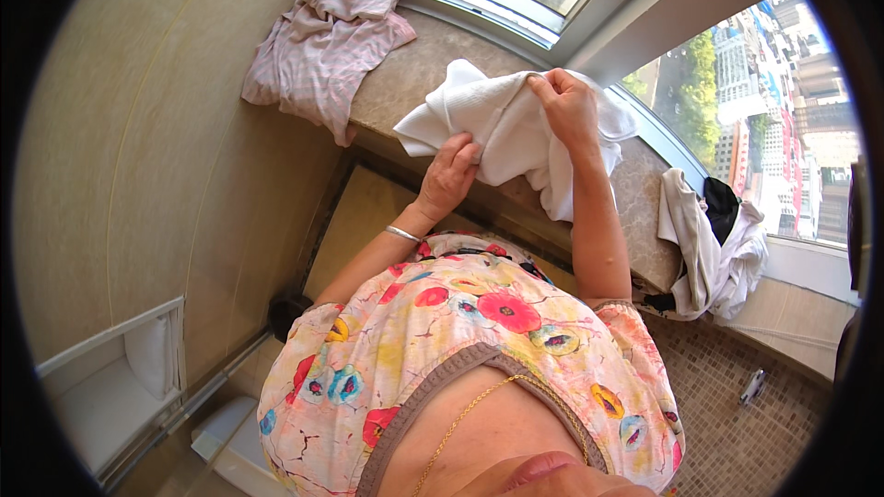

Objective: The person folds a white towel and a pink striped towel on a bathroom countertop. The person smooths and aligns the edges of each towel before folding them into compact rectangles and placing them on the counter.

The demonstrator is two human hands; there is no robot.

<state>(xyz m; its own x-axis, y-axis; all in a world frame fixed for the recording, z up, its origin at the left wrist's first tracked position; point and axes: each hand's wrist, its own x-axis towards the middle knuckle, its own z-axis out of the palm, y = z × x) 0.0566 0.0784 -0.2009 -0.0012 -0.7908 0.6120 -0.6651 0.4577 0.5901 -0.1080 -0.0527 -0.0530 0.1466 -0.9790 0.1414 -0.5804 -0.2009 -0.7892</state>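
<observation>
A white ribbed cloth garment (pixel 494 114) lies bunched over the stone window ledge, part of it hanging past the front edge. My right hand (pixel 568 107) pinches its upper edge between thumb and fingers. Lower down, my left hand (pixel 452 176) has its curled fingers on the near edge of the same cloth. A silver bangle (pixel 402 233) circles my left wrist. The cloth's exact kind cannot be told, as it is folded over itself.
A pink-and-grey striped garment (pixel 324 48) is heaped at the ledge's left end. Beige, white and black clothes (pixel 715 248) hang over its right end. Windows (pixel 746 110) rise behind the marble-patterned ledge (pixel 397 93). At left is a wall niche (pixel 117 386); mosaic tiles (pixel 732 428) cover the floor.
</observation>
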